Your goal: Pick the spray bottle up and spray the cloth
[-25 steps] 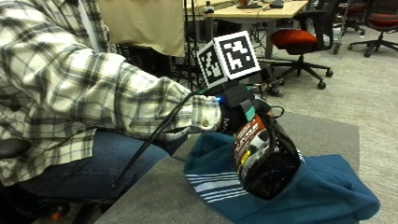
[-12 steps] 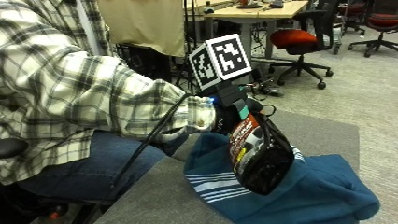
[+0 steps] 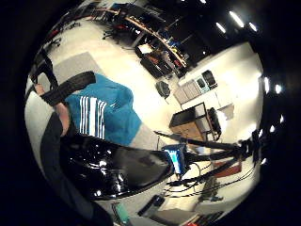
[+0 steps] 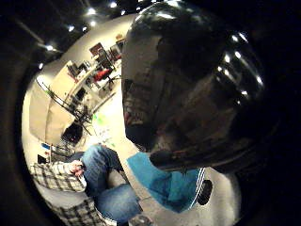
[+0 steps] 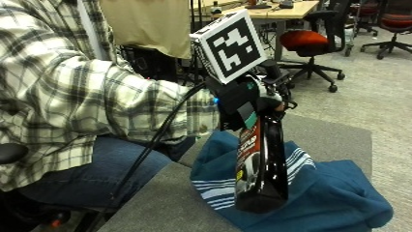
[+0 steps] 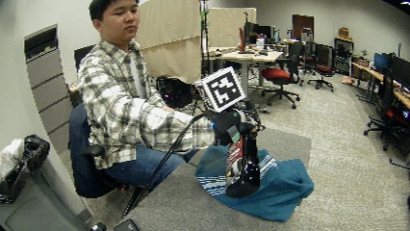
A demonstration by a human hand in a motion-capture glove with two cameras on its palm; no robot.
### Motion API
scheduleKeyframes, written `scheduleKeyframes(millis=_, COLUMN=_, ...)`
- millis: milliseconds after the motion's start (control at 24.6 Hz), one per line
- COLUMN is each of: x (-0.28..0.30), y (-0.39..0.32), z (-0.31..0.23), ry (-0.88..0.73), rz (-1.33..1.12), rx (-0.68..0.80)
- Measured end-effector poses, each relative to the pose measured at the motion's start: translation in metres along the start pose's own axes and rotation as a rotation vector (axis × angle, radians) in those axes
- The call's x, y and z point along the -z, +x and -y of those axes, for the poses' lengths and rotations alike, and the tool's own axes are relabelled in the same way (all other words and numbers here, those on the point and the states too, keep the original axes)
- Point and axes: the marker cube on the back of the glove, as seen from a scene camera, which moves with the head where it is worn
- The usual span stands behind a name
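One gloved right hand [image 5: 248, 104] grips the black spray bottle [image 5: 260, 169] by its neck, holding it upright over the blue striped cloth [image 5: 328, 193] on the grey counter [image 5: 161, 198].

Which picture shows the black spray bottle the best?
The outside view: there the whole spray bottle shows, held by the right hand over the blue cloth, label visible. The wide outside view shows it smaller. Both palm views catch only its shiny black side close up.
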Motion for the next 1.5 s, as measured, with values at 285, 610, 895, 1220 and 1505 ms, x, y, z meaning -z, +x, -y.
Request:
scheduleKeyframes(millis=285, x=0.016, y=0.032, z=-0.007, ry=0.126, rz=0.168, rx=-0.227)
scheduleKeyframes(millis=610, x=0.041, y=0.054, z=-0.01, ry=0.353, rz=0.51, rx=-0.462)
scheduleKeyframes(millis=895, x=0.057, y=0.054, z=-0.007, ry=0.453, rz=0.664, rx=-0.495)
scheduleKeyframes(millis=1220, x=0.06, y=0.036, z=0.008, ry=0.513, rz=0.836, rx=-0.48)
scheduleKeyframes(millis=1505, x=0.058, y=-0.011, z=0.04, ry=0.518, rz=0.957, rx=-0.364)
